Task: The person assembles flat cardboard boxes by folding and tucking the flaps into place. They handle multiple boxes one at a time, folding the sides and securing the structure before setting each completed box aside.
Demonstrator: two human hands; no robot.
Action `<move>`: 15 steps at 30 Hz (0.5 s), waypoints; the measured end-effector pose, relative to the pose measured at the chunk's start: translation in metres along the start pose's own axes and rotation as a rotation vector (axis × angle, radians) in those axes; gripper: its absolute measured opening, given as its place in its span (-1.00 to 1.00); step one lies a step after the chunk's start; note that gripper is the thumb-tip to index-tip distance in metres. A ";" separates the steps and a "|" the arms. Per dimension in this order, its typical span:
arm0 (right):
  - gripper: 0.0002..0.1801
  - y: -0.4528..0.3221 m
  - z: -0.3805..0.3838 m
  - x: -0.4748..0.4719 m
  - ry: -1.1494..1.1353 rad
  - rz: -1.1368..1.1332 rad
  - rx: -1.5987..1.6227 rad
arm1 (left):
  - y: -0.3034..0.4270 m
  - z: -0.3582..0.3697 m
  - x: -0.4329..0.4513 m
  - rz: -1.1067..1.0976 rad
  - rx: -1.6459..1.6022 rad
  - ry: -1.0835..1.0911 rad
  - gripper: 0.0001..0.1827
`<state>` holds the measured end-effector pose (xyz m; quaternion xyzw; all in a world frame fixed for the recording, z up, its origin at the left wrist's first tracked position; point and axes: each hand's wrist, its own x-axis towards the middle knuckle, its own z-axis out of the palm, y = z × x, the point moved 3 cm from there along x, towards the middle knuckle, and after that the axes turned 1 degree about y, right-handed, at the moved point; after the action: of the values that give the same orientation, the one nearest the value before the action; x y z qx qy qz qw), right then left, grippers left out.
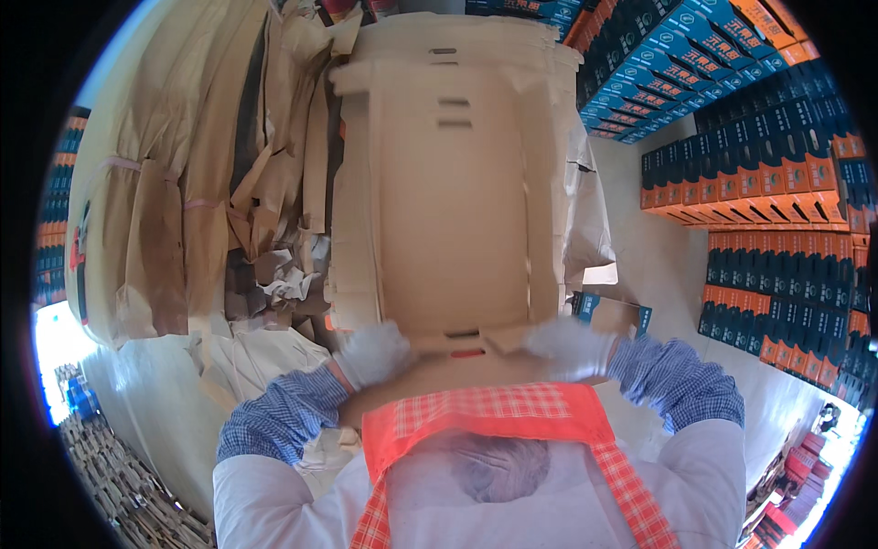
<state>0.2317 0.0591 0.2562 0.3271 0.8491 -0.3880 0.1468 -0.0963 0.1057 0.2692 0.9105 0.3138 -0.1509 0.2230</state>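
Note:
A brown flat cardboard box blank (453,206) lies in front of me, its creases and slots slightly blurred. It rests over a stack of similar cardboard blanks (480,34), whose ragged far and side edges show beneath. In a pale work glove, my left hand (376,353) grips the near left part of the blank. My right hand (569,348), also gloved and blurred, holds the near right part beside a raised cardboard flap (507,338). The fingertips of both hands are hard to make out. Between the hands, two slots show in the board, one of them red inside.
Tied bundles of brown cardboard (158,226) stand on the left, with crumpled paper (288,278) beside them. Stacked blue and orange printed cartons (741,171) line the right. A carton piece (617,316) lies beyond my right hand. White wrapping (586,213) hangs along the stack's right side.

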 end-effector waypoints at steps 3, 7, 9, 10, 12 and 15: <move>-0.59 -0.023 0.038 -0.004 -0.067 -0.082 0.341 | 0.026 0.021 -0.009 0.205 -0.438 -0.068 -0.57; -0.56 -0.005 0.027 -0.009 -0.212 0.095 0.175 | 0.010 0.021 -0.011 0.170 -0.314 -0.391 -0.56; -0.50 0.022 -0.005 -0.001 0.146 0.107 0.030 | -0.012 0.011 0.002 0.052 -0.079 -0.095 -0.52; -0.44 0.035 -0.024 0.000 0.547 0.040 -0.075 | -0.023 0.009 0.008 -0.129 0.010 0.108 -0.51; -0.25 0.066 -0.035 0.016 0.921 0.303 -0.130 | -0.040 0.015 0.022 -0.408 0.053 0.509 -0.39; -0.14 0.101 -0.009 0.059 1.221 0.436 0.652 | -0.055 0.049 0.042 -0.685 -0.649 0.813 -0.22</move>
<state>0.2554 0.1411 0.1755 0.6743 0.5363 -0.3316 -0.3843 -0.1061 0.1408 0.1934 0.6286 0.6776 0.2481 0.2902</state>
